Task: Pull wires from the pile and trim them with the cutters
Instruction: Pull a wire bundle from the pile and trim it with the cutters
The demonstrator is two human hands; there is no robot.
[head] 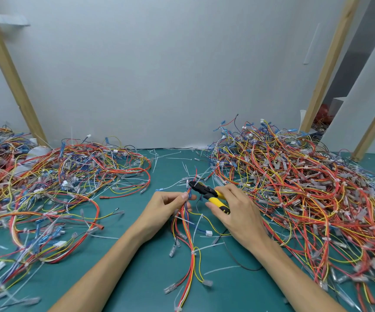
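Fingers of the left hand point(167, 207) pinch a thin bundle of wires point(188, 235) near its upper end; its lower length trails over the green bench point(137, 269) between the left pile point(58, 176) and the right pile point(294, 176). The right hand point(238, 213) wraps its fingers round the yellow-handled cutters point(206, 192), whose black head is at the wire tips.

the cutters point(209, 194) have yellow handles with black grips and a black head. the wire bundle point(187, 224) mixes red, orange, yellow and blue strands. both piles, left point(46, 181) and right point(299, 176), show the same colours with white ties. the mat point(141, 266) is teal, the wall point(159, 75) pale grey.
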